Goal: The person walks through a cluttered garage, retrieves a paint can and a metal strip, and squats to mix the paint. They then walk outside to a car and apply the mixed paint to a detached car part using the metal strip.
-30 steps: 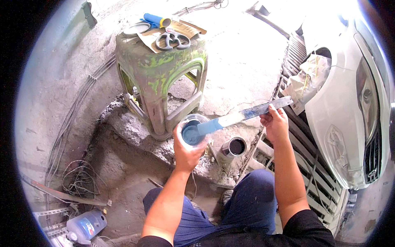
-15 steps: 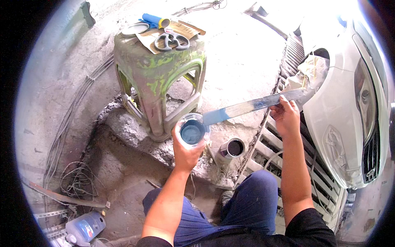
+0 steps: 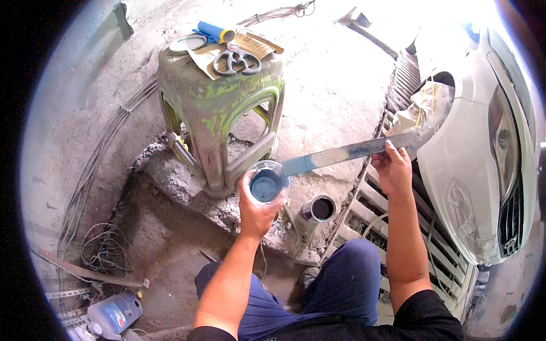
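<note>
Wrapped around a clear plastic cup [image 3: 276, 166] is my left hand [image 3: 261, 215], closed on its side. Blue-grey paint [image 3: 265, 186] fills the lower part of the cup. My right hand [image 3: 392, 165] pinches a long flat mixing stick [image 3: 333, 154] near its far right end. The stick's other end is coated in the same blue-grey paint and meets the cup's right rim. An opened metal can [image 3: 319, 209] with dark contents stands on the ground, between and below my hands.
A paint-stained plastic stool [image 3: 222, 108] carries scissors [image 3: 236, 61], a round lid [image 3: 187, 44], brown paper [image 3: 206, 58] and a blue roll [image 3: 215, 31]. At right are a white car bumper [image 3: 466, 153] and a floor grating [image 3: 355, 221]. A plastic jug [image 3: 115, 314] lies lower left.
The view has shifted slightly. The mixing stick stays at the cup's rim, its angle a little flatter, and both hands keep their hold.
</note>
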Motion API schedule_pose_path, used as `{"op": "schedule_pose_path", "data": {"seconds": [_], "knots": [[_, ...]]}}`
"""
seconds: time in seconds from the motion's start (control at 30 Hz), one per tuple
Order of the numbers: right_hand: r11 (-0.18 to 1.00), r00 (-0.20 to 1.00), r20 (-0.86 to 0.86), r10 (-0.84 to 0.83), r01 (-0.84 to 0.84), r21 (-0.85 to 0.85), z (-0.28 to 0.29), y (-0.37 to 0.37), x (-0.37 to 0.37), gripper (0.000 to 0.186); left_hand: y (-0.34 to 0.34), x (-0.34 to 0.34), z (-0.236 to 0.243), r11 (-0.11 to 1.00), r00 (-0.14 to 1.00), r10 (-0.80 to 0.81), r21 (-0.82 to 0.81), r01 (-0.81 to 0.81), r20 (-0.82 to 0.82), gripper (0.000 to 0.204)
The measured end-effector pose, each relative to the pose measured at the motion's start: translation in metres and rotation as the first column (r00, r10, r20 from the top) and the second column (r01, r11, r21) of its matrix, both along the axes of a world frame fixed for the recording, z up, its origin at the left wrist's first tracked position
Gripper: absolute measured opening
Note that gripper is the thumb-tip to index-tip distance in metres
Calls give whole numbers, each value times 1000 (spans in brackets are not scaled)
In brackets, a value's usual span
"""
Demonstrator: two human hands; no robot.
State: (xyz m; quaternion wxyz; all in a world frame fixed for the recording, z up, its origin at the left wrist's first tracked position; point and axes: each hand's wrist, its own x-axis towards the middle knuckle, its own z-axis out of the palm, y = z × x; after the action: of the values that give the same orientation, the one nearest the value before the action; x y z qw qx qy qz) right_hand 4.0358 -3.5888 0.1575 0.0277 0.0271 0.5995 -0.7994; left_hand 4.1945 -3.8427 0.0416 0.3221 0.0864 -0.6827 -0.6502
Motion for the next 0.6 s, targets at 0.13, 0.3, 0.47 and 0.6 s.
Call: {"op": "schedule_pose_path", "data": {"seconds": [0.13,0.3,0.47,0.6], "knots": [[998,995,-79,62,-64,-19,4,-18,14,7,6,-3,5,999,998,-25,-33,27,63,78],[995,998,12,58,-57,-78,-29,-6,5,6,4,-5,-5,1000,999,-6,-26,7,42,78],[983,1000,-10,-17,15,-184,-16,13,4,5,3,-7,-1,993,997,41,-111,-33,68,77],[956,983,-102,153,-174,-237,-22,-4,9,5,11,-9,0,1000,995,23,-6,-23,94,78]]}}
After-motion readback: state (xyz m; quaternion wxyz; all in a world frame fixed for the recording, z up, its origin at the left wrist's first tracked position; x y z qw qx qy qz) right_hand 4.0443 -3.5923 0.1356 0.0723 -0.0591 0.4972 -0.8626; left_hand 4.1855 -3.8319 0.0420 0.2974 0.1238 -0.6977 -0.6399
